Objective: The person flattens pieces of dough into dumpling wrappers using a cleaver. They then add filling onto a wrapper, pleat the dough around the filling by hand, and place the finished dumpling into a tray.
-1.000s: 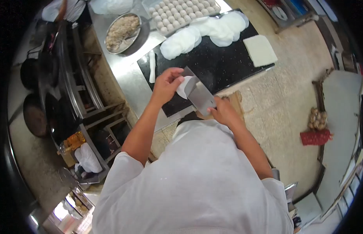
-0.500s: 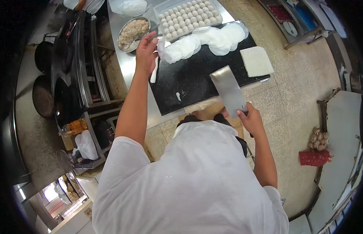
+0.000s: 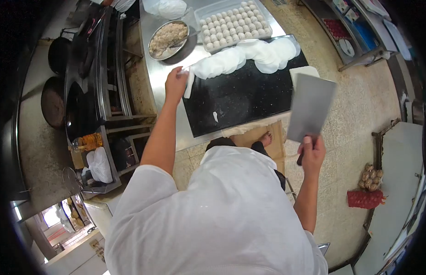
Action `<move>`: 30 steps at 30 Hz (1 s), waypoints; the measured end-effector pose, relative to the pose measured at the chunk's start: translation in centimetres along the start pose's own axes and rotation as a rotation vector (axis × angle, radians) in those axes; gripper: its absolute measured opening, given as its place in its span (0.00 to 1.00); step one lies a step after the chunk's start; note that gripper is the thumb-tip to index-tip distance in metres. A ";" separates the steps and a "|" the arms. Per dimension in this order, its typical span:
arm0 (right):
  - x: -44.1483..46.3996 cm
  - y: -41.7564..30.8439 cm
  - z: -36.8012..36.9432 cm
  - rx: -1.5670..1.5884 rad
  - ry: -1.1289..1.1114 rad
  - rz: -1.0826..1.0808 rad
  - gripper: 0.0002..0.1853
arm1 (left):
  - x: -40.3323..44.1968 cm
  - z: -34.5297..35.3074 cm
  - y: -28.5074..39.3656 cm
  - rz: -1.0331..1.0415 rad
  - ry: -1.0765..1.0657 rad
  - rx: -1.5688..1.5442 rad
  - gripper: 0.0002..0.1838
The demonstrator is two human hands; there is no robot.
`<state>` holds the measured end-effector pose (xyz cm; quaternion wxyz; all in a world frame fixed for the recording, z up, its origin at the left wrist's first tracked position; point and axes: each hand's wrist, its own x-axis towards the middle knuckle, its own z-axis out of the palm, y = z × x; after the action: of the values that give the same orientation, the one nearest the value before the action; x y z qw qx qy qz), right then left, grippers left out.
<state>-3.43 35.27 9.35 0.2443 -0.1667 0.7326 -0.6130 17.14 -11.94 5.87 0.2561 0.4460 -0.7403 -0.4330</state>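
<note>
My right hand (image 3: 312,152) grips the dark handle of a cleaver (image 3: 312,106), its broad blade raised to the right of the black board (image 3: 249,91). My left hand (image 3: 175,82) is at the board's far-left corner, fingers drawn together beside the top of a white dough strip (image 3: 189,84). What the fingertips pinch, if anything, is too small to make out. Thin round white dough wrappers (image 3: 275,55) lie overlapping in a row along the board's far edge. A small dough scrap (image 3: 215,117) sits near its front edge. Behind the blade, a folded white cloth (image 3: 304,71) is partly hidden.
Beyond the wrappers stands a plastic tray (image 3: 207,47) of dough balls (image 3: 233,25). To its left, a metal bowl (image 3: 152,51) holds a pale minced filling (image 3: 169,36). A stove with woks (image 3: 53,101) runs along the left. Red and brown produce bags (image 3: 365,199) hang at right.
The cleaver has swung up and to the right, away from the board's front edge, now covering part of the cloth. My left hand's fingers have drawn in. The view has shifted slightly.
</note>
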 end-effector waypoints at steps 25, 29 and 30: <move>-2.5 -7.0 30.1 -1.172 -0.628 -0.182 0.08 | -8.5 -5.5 -7.2 0.460 -0.159 0.193 0.11; -2.9 -5.6 28.4 -1.075 -0.584 -0.116 0.10 | -7.4 -6.0 -5.9 0.397 -0.110 0.066 0.10; -3.0 -5.4 27.2 -1.075 -0.554 -0.111 0.10 | -6.7 -6.2 -5.7 0.421 -0.125 0.058 0.10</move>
<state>14.02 13.66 11.55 0.2751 -0.4581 0.8390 -0.1027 27.59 -9.87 4.00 0.2817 0.2612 -0.8434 -0.3755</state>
